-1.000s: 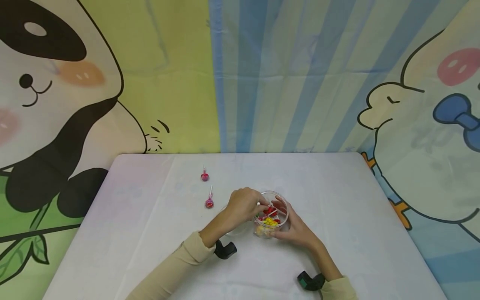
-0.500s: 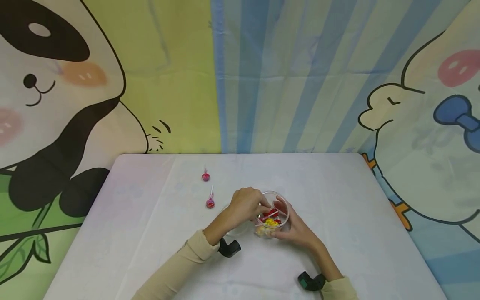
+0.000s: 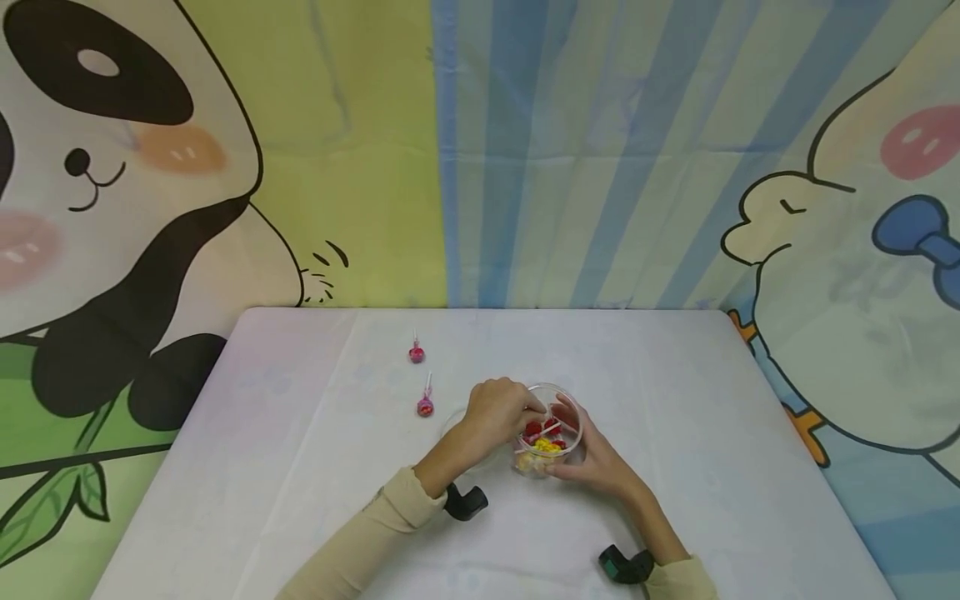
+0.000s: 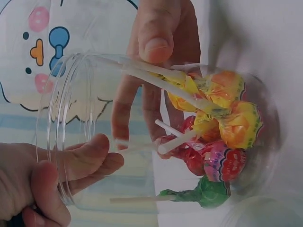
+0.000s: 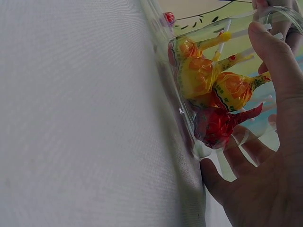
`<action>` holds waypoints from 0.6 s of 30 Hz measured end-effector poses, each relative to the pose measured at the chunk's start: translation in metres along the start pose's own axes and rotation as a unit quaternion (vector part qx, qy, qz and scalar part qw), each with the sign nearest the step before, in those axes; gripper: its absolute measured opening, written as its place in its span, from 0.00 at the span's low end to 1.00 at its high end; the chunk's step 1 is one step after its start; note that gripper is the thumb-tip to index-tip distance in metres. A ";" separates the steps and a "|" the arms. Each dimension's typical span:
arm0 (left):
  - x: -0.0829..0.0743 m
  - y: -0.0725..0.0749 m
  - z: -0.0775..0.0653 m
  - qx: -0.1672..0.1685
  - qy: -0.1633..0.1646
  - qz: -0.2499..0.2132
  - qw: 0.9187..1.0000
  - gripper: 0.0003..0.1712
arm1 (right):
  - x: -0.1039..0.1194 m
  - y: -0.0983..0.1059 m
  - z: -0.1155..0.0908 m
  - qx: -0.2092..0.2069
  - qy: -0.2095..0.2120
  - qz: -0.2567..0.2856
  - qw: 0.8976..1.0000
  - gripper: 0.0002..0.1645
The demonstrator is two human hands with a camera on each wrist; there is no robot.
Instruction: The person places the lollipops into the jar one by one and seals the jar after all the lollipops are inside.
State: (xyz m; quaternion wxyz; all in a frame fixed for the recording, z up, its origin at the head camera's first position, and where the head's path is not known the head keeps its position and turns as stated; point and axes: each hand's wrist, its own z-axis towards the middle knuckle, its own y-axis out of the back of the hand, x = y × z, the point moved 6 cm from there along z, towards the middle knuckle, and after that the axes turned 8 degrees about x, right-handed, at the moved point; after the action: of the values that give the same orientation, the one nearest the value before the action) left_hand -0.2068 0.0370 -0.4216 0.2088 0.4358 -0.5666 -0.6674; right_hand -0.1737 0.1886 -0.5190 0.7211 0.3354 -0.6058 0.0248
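Observation:
A clear round jar (image 3: 568, 445) stands on the table, holding several wrapped lollipops. In the left wrist view, yellow lollipops (image 4: 239, 124), a red lollipop (image 4: 193, 161), a pink-and-red one (image 4: 225, 161) and a green one (image 4: 211, 191) lie towards its bottom. My left hand (image 3: 497, 414) reaches in through the mouth, thumb and fingertips pinching the pale stick of a red lollipop. My right hand (image 3: 600, 458) grips the jar from the right side, its thumb in front and fingers behind the wall. In the right wrist view, a dark red lollipop (image 5: 215, 126) shows near the jar's base.
Two pink-red lollipops, a nearer one (image 3: 425, 407) and a farther one (image 3: 416, 354), lie on the white table (image 3: 315, 467) left of the jar. A clear round lid (image 3: 453, 423) lies partly hidden under my left forearm. A cartoon-printed curtain (image 3: 375, 167) hangs behind the table.
My left hand has shifted slightly right at the jar's mouth, and the red lollipops inside have moved a little. My right hand keeps its hold. The head view has drifted slightly.

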 end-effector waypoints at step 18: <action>0.144 0.042 -0.023 -0.151 0.110 -0.382 0.905 0.13 | -0.004 -0.001 0.000 -0.003 -0.005 -0.007 1.000 0.62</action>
State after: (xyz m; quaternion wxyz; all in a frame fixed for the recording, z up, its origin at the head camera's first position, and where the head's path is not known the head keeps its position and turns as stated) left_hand -0.2738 -0.0984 -0.4315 0.0623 0.6528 -0.2222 -0.7215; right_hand -0.1737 0.1892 -0.5229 0.7192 0.3372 -0.6073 0.0162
